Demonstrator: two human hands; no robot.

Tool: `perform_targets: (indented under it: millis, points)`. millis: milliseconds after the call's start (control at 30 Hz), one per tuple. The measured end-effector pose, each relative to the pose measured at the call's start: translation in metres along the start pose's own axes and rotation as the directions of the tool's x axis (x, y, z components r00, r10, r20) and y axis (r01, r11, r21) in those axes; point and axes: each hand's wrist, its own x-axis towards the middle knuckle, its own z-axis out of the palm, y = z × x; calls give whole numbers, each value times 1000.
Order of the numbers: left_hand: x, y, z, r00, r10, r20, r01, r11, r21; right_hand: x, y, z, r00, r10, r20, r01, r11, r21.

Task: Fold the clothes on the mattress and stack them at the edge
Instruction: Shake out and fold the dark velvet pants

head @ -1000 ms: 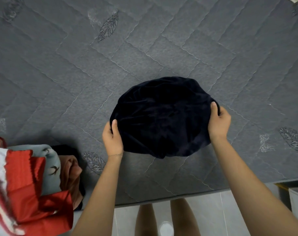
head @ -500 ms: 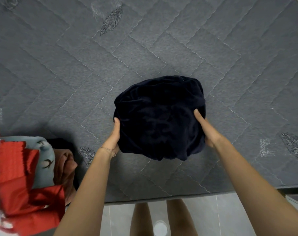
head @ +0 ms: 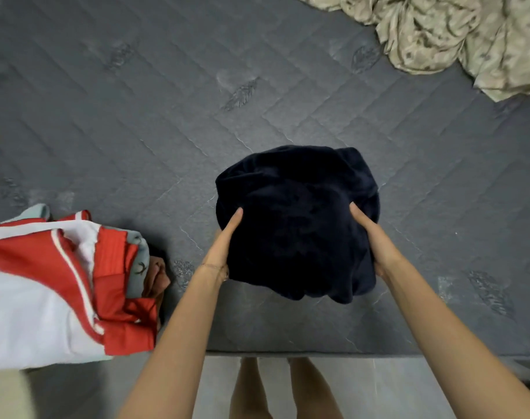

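Note:
A dark navy garment (head: 297, 219), folded into a rounded bundle, sits near the front edge of the grey quilted mattress (head: 130, 128). My left hand (head: 224, 246) grips its left side and my right hand (head: 369, 234) grips its right side. On each hand the thumb lies on top of the cloth, while the fingers are hidden beneath it. At the left edge lies a stack of folded clothes (head: 46, 282): a red and white piece on top, with a pale teal one and a brownish one under it.
A crumpled beige patterned cloth (head: 457, 34) lies at the far right of the mattress. The mattress front edge runs along the bottom, with pale floor tiles (head: 215, 385) and my legs below it.
My hands have slid inward along the sides of the navy bundle, which is now narrower. The view has tilted up and right, bringing the beige cloth into sight.

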Motion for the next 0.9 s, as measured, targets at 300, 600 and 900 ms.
perform_targets:
  millis: [300,600,900]
  points:
    - [-169,54,-15,988,145,-58,-153,974,-169,-124,-58,112,992,-126,-8,124,984,-128]
    - [-278,111,-168,934,300,-195,-327,937,-127,-155,-12,294,984,-95,149,116,983,-140]
    - [-314,171,-345,934,262,-244,-283,957,-56,-142,75,463,983,-115,143,123,992,-43]
